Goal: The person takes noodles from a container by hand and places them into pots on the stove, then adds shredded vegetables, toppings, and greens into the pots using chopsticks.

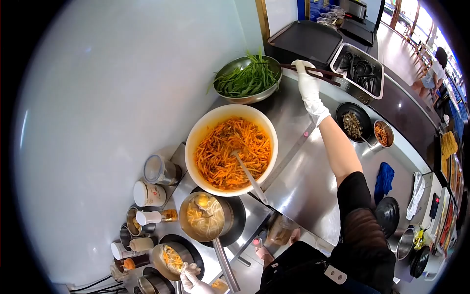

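My right hand (pixel 309 90), in a white glove, is closed on dark chopsticks (pixel 323 73) beside a steel bowl of long green leaves (pixel 248 78). Their thin ends reach the bowl's rim. My left hand (pixel 192 280), also gloved, has its fingers drawn together at the edge of a small pot (pixel 158 255) with noodles and orange shreds; what it holds, if anything, is too small to tell. Between the hands stand a white bowl of orange shreds (pixel 230 157) with a metal spoon (pixel 250 179) in it, and a larger long-handled pot of noodles in liquid (pixel 205 215).
Jars and bottles (pixel 149 194) line the wall at left. A steel tray of black utensils (pixel 360 71) lies beyond my right hand. Nearer are a black bowl of chopped food (pixel 353 121), a small metal cup (pixel 383 134) and a blue cloth (pixel 384 181). Another person (pixel 435 71) is far right.
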Tool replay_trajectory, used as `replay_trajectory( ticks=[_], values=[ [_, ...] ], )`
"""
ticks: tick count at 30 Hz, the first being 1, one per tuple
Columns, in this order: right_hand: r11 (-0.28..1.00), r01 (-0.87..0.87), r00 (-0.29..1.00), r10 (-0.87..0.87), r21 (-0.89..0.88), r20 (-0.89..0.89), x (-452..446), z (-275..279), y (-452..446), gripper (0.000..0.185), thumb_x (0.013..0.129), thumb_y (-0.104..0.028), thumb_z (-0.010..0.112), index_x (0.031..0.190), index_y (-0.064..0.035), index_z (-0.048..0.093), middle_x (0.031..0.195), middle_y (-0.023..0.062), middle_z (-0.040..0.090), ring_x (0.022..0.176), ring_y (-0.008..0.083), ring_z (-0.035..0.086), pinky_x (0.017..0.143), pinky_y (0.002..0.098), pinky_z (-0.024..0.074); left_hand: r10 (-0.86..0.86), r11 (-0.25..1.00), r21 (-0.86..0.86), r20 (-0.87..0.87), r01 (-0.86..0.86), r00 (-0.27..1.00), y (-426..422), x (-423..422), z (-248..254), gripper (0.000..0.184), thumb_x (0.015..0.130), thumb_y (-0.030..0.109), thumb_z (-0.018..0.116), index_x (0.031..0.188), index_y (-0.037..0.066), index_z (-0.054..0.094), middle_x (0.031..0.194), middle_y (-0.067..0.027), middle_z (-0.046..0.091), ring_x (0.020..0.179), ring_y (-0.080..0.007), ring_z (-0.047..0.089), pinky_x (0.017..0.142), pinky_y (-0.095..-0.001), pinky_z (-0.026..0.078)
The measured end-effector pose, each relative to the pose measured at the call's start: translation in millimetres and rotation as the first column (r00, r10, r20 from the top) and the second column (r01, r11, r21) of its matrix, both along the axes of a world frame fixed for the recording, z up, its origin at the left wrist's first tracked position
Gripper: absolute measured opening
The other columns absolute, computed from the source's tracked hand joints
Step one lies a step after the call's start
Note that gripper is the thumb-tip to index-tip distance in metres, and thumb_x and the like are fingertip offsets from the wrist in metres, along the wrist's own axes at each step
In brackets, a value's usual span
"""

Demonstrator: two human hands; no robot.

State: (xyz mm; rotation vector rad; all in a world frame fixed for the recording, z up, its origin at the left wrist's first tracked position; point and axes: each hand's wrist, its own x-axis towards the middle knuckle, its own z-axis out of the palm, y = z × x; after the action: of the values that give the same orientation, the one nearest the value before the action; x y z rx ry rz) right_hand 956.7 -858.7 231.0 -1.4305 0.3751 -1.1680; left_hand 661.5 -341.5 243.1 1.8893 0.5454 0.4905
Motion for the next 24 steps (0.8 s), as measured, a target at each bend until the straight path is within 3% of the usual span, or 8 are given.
replay_trajectory(
  ticks=[2, 3, 6, 24],
  values=[
    [0.987, -0.101, 0.986, 0.083, 0.126, 0.142, -6, 16, 5, 0.013, 0.084, -0.008, 0.059, 0.080, 0.0025, 0.065, 0.082, 0.0056, 0.064, 0.076, 0.0132, 0.061, 0.072, 0.0263, 0.0536, 0.035, 0.996, -0.089, 0.078, -0.028, 0.996, 9, 4, -22, 0.024, 0.095, 0.019, 0.048, 0.100, 0.001, 0.063, 0.079, -0.0059, 0.063, 0.064, -0.0087, 0.053, 0.059, -0.0206, 0.045],
    [0.987, -0.114, 0.976, 0.090, 0.113, 0.196, -2, 13, -3, 0.014, 0.083, -0.011, 0.062, 0.083, 0.0032, 0.067, 0.077, 0.0046, 0.065, 0.069, 0.0117, 0.061, 0.067, 0.0235, 0.0507, 0.023, 0.997, -0.081, 0.081, -0.016, 0.996, 12, 4, -25, 0.024, 0.095, 0.019, 0.049, 0.100, 0.001, 0.063, 0.080, -0.0061, 0.063, 0.064, -0.0085, 0.053, 0.059, -0.0202, 0.044],
    [0.973, -0.169, 0.944, 0.114, 0.157, 0.311, -8, 34, 1, 0.016, 0.084, -0.008, 0.060, 0.085, 0.0075, 0.064, 0.082, 0.0106, 0.064, 0.073, 0.0156, 0.063, 0.070, 0.0274, 0.0567, -0.005, 0.997, -0.072, 0.094, 0.011, 0.996, 17, 4, -28, 0.023, 0.095, 0.018, 0.049, 0.102, 0.001, 0.063, 0.080, -0.0065, 0.063, 0.063, -0.0080, 0.053, 0.058, -0.0190, 0.044],
    [0.984, -0.153, 0.856, 0.180, -0.095, 0.486, -19, 120, 23, 0.013, 0.086, -0.004, 0.058, 0.085, 0.0072, 0.064, 0.086, 0.0119, 0.065, 0.078, 0.0173, 0.064, 0.072, 0.0302, 0.0581, 0.039, 0.996, -0.080, 0.114, -0.030, 0.993, 35, -1, -30, 0.025, 0.096, 0.020, 0.048, 0.099, 0.000, 0.063, 0.079, -0.0064, 0.064, 0.066, -0.0082, 0.055, 0.060, -0.0196, 0.046]
  ],
)
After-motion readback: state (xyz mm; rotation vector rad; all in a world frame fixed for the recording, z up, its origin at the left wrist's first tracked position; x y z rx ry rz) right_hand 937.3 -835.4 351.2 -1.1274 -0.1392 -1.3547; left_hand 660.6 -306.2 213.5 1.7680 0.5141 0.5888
